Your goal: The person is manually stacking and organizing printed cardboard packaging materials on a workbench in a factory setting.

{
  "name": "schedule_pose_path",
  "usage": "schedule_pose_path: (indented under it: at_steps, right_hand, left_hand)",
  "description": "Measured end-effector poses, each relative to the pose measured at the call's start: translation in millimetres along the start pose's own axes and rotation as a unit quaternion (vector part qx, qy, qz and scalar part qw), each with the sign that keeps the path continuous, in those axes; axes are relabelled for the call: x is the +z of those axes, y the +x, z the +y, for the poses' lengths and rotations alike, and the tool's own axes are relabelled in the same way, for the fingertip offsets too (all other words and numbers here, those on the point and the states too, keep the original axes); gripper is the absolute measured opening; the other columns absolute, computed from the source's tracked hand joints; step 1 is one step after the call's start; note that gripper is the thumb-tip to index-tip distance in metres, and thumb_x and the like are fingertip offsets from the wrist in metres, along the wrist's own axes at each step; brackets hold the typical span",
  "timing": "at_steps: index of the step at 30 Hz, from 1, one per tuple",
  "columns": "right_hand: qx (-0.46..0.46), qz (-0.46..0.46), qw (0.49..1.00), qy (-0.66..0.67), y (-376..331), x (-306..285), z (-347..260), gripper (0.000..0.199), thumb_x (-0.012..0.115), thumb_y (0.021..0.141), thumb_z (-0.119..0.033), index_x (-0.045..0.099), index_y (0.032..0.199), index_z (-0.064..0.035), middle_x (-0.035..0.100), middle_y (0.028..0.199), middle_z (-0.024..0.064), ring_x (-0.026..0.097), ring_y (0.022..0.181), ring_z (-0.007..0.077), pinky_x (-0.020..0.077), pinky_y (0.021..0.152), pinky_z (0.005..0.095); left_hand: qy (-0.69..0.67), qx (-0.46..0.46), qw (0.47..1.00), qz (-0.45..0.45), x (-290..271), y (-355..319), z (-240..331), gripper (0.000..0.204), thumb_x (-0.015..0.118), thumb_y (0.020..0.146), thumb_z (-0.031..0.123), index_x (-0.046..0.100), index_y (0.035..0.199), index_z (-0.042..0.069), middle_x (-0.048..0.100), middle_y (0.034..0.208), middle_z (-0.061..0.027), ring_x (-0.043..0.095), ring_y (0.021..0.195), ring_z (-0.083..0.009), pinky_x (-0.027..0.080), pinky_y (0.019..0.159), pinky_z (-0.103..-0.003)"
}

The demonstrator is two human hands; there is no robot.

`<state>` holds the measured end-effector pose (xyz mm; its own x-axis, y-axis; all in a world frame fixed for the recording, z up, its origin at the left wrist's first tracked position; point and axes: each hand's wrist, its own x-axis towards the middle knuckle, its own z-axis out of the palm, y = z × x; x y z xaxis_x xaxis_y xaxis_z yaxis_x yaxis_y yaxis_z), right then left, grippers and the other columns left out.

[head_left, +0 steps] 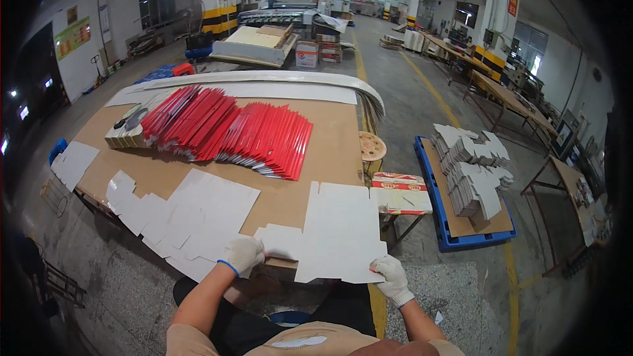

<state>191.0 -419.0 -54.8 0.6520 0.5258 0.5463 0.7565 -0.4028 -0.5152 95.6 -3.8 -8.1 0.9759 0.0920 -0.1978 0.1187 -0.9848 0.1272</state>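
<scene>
The left hand (pixel 242 254) pinches the near left edge of a white die-cut card blank (pixel 339 231), fingers closed on it; the right hand (pixel 390 277) is closed on the blank's near right corner. Both wear white work gloves. The blank lies flat at the near right corner of the bench (pixel 323 151), its near part overhanging the edge toward the person.

It looks light and thin, stiff enough to stay flat across the overhang yet likely to bend or crease along its cut notches, so hold at 2 opposite edges as the hands do now seems sound. The gloves should help against a smooth, slippery face.

Just left of it, more white blanks (pixel 191 217) lie spread along the near edge. Further in, a fanned row of red folded cartons (pixel 231 132) runs across the middle of the bench. Long white sheets (pixel 264 82) lie at the far edge. Off the right edge stand a round wooden stool (pixel 372 147) and a blue pallet (pixel 455 237) stacked with grey-white blanks.
</scene>
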Motion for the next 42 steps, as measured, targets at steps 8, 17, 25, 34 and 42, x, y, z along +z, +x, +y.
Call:
schedule_pose_path:
  at_steps: [8,17,25,34,42]
  right_hand:
    - [0.337,-0.088,0.937,-0.01,45,-2,-21,0.063,0.078,0.068,-0.02,0.056,0.124,-0.0045,0.069,0.109,0.0194,0.066,0.097,0.035,0.0521,0.087,0.0363]
    - [0.14,-0.098,0.913,-0.369,51,47,-31,0.066,0.067,0.077,-0.029,0.05,0.135,-0.004,0.055,0.125,0.019,0.048,0.119,0.0358,0.0417,0.097,0.0471]
    - [0.291,0.286,0.844,0.349,32,16,-4,0.086,0.069,0.084,0.001,0.016,0.151,-0.002,0.062,0.11,0.0134,0.061,0.097,0.021,0.0487,0.087,0.0339]
    - [-0.067,-0.08,0.969,-0.226,84,78,-62,0.043,0.067,0.07,-0.01,0.064,0.113,-0.0104,0.062,0.114,0.0098,0.06,0.097,0.0317,0.0492,0.082,0.0445]
    - [0.006,0.074,0.995,-0.072,64,86,-29,0.052,0.056,0.064,0.001,0.067,0.114,-0.0075,0.069,0.105,0.0125,0.06,0.091,0.0349,0.0505,0.082,0.0419]
  left_hand:
    - [-0.105,0.28,0.944,0.14,42,27,51,0.021,0.065,0.078,0.025,0.065,0.08,0.004,0.061,0.086,-0.0167,0.06,0.089,-0.0348,0.048,0.081,-0.046]
    - [-0.096,0.112,0.943,0.298,66,27,127,0.015,0.06,0.072,0.009,0.066,0.086,0.008,0.06,0.092,-0.0116,0.057,0.09,-0.0331,0.045,0.081,-0.045]
    - [-0.181,0.077,0.947,0.256,77,26,42,0.028,0.063,0.075,0.009,0.069,0.102,0.005,0.061,0.102,-0.0181,0.057,0.102,-0.0363,0.047,0.088,-0.047]
    - [-0.229,0.118,0.965,0.049,49,-7,144,0.048,0.067,0.074,0.025,0.061,0.116,0.002,0.055,0.119,-0.0212,0.052,0.113,-0.04,0.042,0.096,-0.053]
    - [0.025,0.171,0.974,0.144,-26,-16,122,0.03,0.066,0.075,0.021,0.067,0.101,0.007,0.064,0.081,-0.0105,0.06,0.089,-0.0316,0.041,0.09,-0.044]
